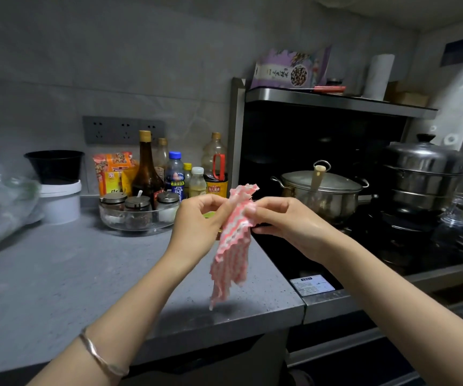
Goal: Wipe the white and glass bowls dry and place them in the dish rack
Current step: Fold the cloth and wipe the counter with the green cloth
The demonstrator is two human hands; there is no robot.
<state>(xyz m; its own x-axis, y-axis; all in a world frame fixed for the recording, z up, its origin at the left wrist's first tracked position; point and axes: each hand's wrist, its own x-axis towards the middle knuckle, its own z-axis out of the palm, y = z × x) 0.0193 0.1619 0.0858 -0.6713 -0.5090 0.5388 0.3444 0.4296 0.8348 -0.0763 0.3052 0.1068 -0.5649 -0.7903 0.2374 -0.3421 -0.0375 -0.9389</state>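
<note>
Both hands are raised over the counter (57, 274) edge: the left hand (197, 218) and right hand (280, 218) each pinch the top of a pink-and-white cloth (231, 254), fingers curled around its bunched upper edge. It hangs limp in pleats, so it looks light and soft, best spread by its top corners. Neither bowl nor the dish rack can be picked out here; wet glass would likely be slippery and breakable. Behind the hands, a glass tray (106, 217) holds three lidded jars (138, 204), with bottles (174, 176) beside it. On the stove, a lidded pot (322, 196) and steamer (422, 174) hide their contents.
</note>
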